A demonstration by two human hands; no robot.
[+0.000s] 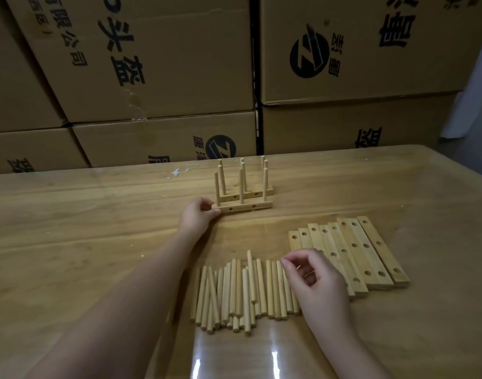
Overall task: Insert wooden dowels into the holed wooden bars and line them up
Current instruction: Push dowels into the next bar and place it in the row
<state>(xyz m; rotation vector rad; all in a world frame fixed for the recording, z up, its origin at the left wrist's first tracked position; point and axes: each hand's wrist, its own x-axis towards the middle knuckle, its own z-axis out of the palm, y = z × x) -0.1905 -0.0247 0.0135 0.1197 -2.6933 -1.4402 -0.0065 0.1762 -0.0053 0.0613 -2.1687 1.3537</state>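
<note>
Printed cardboard boxes (166, 64) are standing stacked well beyond the left hand (197, 218) and right hand (313, 280). A glossy wooden table (70, 242) is lying beneath them, with white flecks (177, 172) showing just beyond the left hand.

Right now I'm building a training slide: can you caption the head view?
Left hand holds the front bar by its end; right hand hovers over loose dowels, spare bars beside them.

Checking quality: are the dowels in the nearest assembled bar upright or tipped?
Upright: its three dowels stand straight in the bar, whose end the left hand holds.
</note>
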